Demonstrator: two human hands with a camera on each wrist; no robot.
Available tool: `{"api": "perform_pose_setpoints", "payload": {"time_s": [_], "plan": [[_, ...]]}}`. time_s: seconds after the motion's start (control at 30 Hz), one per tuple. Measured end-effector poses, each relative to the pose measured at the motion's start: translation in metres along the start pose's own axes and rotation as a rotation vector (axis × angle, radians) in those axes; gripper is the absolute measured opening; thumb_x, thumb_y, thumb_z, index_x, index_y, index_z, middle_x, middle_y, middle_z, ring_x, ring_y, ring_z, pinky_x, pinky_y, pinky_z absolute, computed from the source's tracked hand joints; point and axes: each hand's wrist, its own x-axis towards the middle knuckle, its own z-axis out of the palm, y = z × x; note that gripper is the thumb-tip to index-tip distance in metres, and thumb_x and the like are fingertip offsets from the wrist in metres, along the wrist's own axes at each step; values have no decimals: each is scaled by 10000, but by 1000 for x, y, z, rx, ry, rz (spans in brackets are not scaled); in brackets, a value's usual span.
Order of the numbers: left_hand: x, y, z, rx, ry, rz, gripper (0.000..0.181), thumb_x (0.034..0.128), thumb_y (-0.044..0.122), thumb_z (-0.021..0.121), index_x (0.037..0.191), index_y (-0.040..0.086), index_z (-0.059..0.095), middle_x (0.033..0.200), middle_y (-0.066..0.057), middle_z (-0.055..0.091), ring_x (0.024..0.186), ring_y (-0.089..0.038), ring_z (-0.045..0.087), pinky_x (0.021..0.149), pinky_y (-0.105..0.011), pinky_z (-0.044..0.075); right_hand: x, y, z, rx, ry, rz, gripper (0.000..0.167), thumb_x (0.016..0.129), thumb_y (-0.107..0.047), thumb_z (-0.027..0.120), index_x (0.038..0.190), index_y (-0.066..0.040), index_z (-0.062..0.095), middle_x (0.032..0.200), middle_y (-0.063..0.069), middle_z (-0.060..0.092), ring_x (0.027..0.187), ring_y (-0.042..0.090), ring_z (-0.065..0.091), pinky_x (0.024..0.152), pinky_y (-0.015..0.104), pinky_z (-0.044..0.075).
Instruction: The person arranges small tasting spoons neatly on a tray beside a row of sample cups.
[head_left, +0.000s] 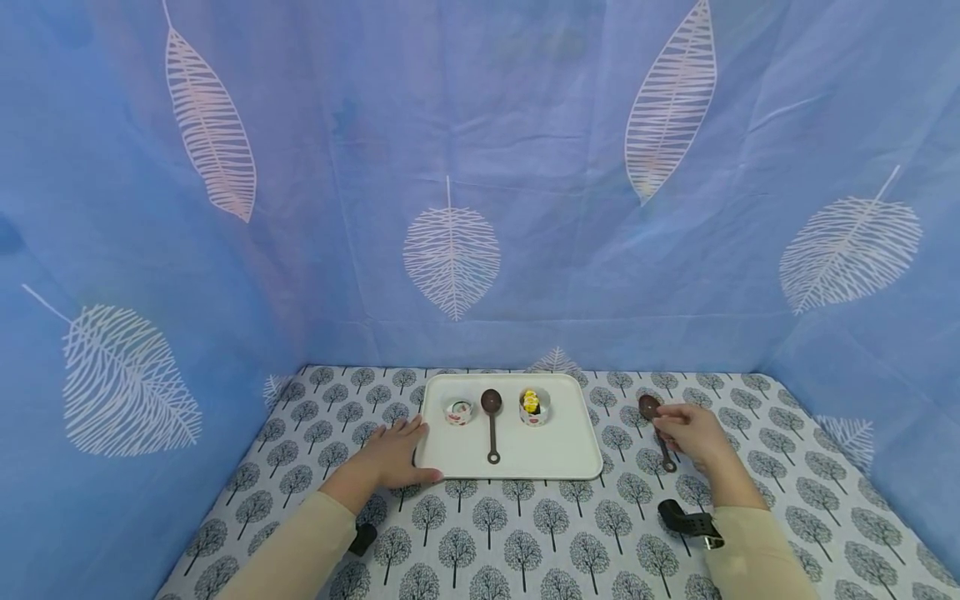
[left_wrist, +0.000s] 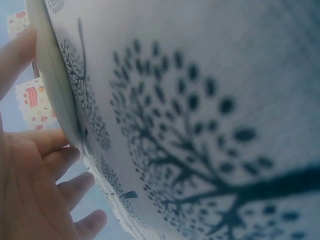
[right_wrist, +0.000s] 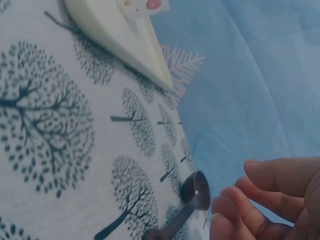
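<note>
My left hand (head_left: 395, 457) rests at the left front corner of a white tray (head_left: 558, 450), fingers spread along the left side and thumb at the front edge. On the tray, a brown measuring spoon (head_left: 492, 421) lies between two small printed cups. The left cup (head_left: 457, 411) has something whitish and green inside; the right cup (head_left: 534, 418) contains yellow and dark pieces. Right of the tray, another brown measuring spoon (head_left: 667, 454) lies on the cloth. My right hand (head_left: 693, 432) is over its handle, and in the right wrist view the loosely bent fingertips (right_wrist: 225, 202) stand apart from the spoon.
A white cloth (head_left: 551, 542) printed with dark trees covers the table. Blue curtains (head_left: 525, 250) with white leaf patterns stand behind and on both sides. Black wrist straps (head_left: 690, 521) are worn at the sleeves.
</note>
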Motion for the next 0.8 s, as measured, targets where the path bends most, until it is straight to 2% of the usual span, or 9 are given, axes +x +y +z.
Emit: {"api": "perform_pose_setpoints", "payload": {"time_s": [0.23,0.47,0.8], "plan": [[-1,1,-1,0,1,6,983,846,647,678,1538,21,369,1612,-169,300,1468,-424,272,1184,-612,200,6,14,-1,4,17,41,463,1016,-137,582,1379,131,481,1056,231,662,807,162,636,677,294,591],[0,1,0,4,0,5,987,845,655,672,1537,18,371,1611,-171,302,1465,-429,274,1183,-615,200,10,21,1,28,16,74,458,1017,-139,577,1366,141,481,990,183,675,750,172,629,618,297,570],[0,1,1,6,4,7,994,839,658,676,1537,18,371,1614,-163,298,1469,-423,270,1185,-612,195,13,29,1,35,1,106,462,1015,-153,576,1367,131,485,972,134,673,740,146,630,627,286,575]]}}
